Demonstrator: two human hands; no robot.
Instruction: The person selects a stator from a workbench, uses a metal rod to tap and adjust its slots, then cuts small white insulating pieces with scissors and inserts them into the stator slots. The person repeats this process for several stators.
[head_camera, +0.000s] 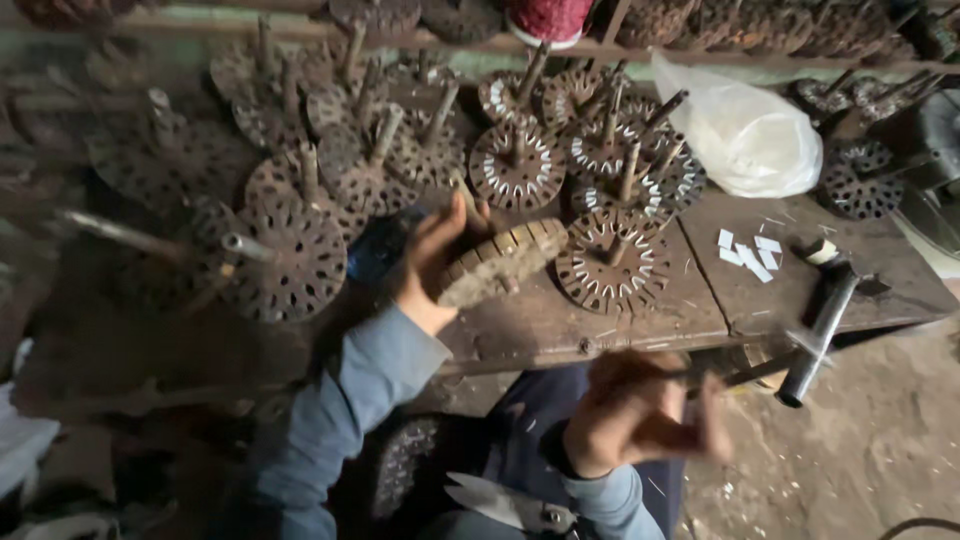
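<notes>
Left hand (432, 262) clamped on a slotted rotor core (500, 262) at the workbench (600, 325) front edge.
Its fingers wrap the core's left end, the core lying tilted beside shafted rotors (612, 262). Right hand (640, 412), blurred and lower, pinches a thin rod (745, 372), fingers together.

The picture is dim and brownish. The left side is dark and smeared, so the metal discs there look fuzzy. The middle and upper right are a bit brighter. A white plastic bag (745, 135) at the upper right shines the most. The right hand (640, 410) near the bottom is blurry. The lower left corner is almost black.
</notes>
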